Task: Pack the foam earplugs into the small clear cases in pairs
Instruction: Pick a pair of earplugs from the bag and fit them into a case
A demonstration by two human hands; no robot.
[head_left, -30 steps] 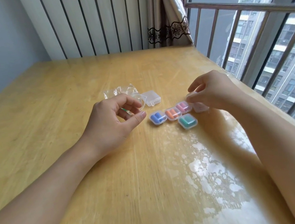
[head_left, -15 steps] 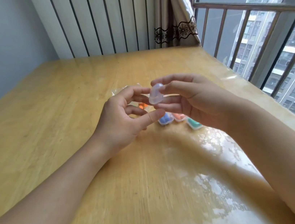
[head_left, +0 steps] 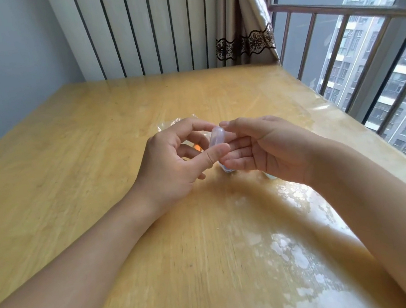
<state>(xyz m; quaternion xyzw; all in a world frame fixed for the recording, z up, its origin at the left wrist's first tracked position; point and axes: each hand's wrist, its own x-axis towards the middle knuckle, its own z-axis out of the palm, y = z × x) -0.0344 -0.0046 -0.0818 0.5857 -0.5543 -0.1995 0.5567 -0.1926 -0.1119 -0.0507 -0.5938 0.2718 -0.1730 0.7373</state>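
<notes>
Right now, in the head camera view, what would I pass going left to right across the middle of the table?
Bare wooden table → left hand → small clear case pinched between both hands → right hand → window railing.

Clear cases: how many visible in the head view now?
2: one clear case pinched between left hand and right hand; another case's edge on the table under the right fingers. More may be hidden behind the hands.
</notes>
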